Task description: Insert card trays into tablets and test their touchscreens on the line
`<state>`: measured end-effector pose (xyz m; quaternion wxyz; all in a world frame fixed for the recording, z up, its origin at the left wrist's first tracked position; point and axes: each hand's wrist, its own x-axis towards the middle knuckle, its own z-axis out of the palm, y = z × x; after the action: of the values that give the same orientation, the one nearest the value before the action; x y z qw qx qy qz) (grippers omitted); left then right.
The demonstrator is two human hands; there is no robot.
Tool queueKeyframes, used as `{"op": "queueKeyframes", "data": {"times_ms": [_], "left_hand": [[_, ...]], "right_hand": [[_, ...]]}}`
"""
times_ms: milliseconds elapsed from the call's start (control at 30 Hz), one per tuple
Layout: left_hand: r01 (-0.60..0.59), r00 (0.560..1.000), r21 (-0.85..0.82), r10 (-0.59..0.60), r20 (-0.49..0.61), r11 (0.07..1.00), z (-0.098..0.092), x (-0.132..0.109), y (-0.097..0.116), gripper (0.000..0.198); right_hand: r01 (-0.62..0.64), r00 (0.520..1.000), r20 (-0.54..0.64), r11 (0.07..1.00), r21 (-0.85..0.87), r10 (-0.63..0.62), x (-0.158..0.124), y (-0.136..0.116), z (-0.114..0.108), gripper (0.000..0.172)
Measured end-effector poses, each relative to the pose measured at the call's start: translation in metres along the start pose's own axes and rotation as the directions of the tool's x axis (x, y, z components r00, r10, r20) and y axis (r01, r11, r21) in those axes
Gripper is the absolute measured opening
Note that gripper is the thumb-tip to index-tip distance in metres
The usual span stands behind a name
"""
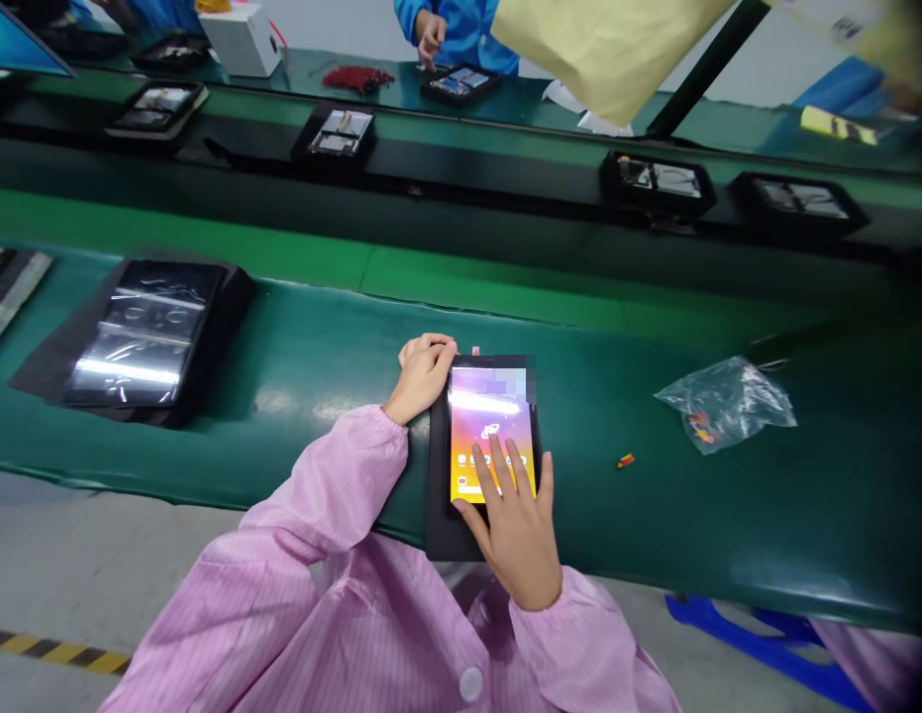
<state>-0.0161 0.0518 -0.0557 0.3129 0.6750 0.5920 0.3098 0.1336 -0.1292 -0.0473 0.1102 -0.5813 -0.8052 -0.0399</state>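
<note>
A tablet (pixel 493 416) lies lit and face up on a black backing sheet (pixel 440 515), near the front edge of the green surface (pixel 334 465). The right hand (pixel 516 525) rests on the lower screen, its fingers (pixel 490 465) spread apart, flat rather than clamped. The left hand (pixel 423 378) is curled, fingers together, at the tablet's upper left corner (whether it grips anything there, I cannot tell). The tablet should feel stiff and fairly light, but its glass looks slippery and fragile, so its long edges seem the safest hold. To the right lie a clear plastic bag (pixel 724 406) of small parts and a tiny orange-yellow piece (pixel 625 460). To the left sits a black tray (pixel 153 337) holding a glossy dark panel. Farther off, a co-worker's hand (pixel 431 38) reaches toward another tray (pixel 461 84) (blue sleeve, the rest cut off).
</note>
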Motion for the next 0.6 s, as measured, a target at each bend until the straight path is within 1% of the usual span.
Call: {"op": "queueKeyframes", "data": {"times_ms": [67, 133, 167, 233, 267, 333, 400, 433, 467, 500, 600], "left_hand": [[-0.009, 1.0, 0.008, 0.009, -0.009, 1.0, -0.002, -0.001, 0.003, 0.036], [-0.022, 1.0, -0.039, 0.021, -0.013, 0.999, -0.003, -0.002, 0.007, 0.034], [-0.026, 1.0, -0.102, 0.024, -0.019, 0.994, -0.003, -0.004, 0.009, 0.033], [-0.01, 1.0, -0.315, 0.006, -0.013, 0.949, 0.0, -0.011, 0.016, 0.033], [0.024, 1.0, -0.446, -0.027, 0.0, 0.895, 0.003, -0.015, 0.019, 0.036], [0.147, 0.988, -0.677, -0.146, 0.059, 0.721, 0.008, -0.026, 0.028, 0.041], [0.252, 0.957, -0.808, -0.259, 0.128, 0.532, 0.01, -0.037, 0.039, 0.044], [0.275, 0.943, -0.843, -0.3, 0.143, 0.462, 0.01, -0.041, 0.044, 0.044], [0.281, 0.935, -0.865, -0.323, 0.148, 0.415, 0.008, -0.043, 0.05, 0.043], [0.272, 0.934, -0.879, -0.327, 0.143, 0.392, 0.005, -0.044, 0.056, 0.043], [0.198, 0.957, -0.894, -0.279, 0.086, 0.403, -0.008, -0.038, 0.072, 0.039]], "right_hand": [[0.014, 1.0, -0.007, 1.0, 0.005, -0.014, -0.006, 0.001, -0.002, 0.062], [0.047, 0.999, -0.018, 0.999, 0.026, -0.047, -0.012, 0.007, -0.004, 0.056], [0.07, 0.997, -0.028, 0.997, 0.046, -0.068, -0.015, 0.011, -0.006, 0.054], [0.1, 0.993, -0.075, 0.99, 0.1, -0.093, -0.022, 0.022, -0.009, 0.051], [0.099, 0.99, -0.115, 0.987, 0.129, -0.084, -0.025, 0.028, -0.012, 0.051], [0.047, 0.976, -0.219, 0.983, 0.178, -0.007, -0.029, 0.038, -0.016, 0.052], [-0.027, 0.945, -0.314, 0.979, 0.204, 0.091, -0.032, 0.046, -0.021, 0.053], [-0.051, 0.931, -0.345, 0.977, 0.206, 0.121, -0.031, 0.048, -0.023, 0.054], [-0.062, 0.921, -0.366, 0.978, 0.197, 0.133, -0.03, 0.049, -0.026, 0.054], [-0.061, 0.915, -0.381, 0.981, 0.182, 0.128, -0.028, 0.05, -0.028, 0.055], [-0.03, 0.901, -0.428, 0.993, 0.113, 0.076, -0.011, 0.047, -0.033, 0.056]]}}
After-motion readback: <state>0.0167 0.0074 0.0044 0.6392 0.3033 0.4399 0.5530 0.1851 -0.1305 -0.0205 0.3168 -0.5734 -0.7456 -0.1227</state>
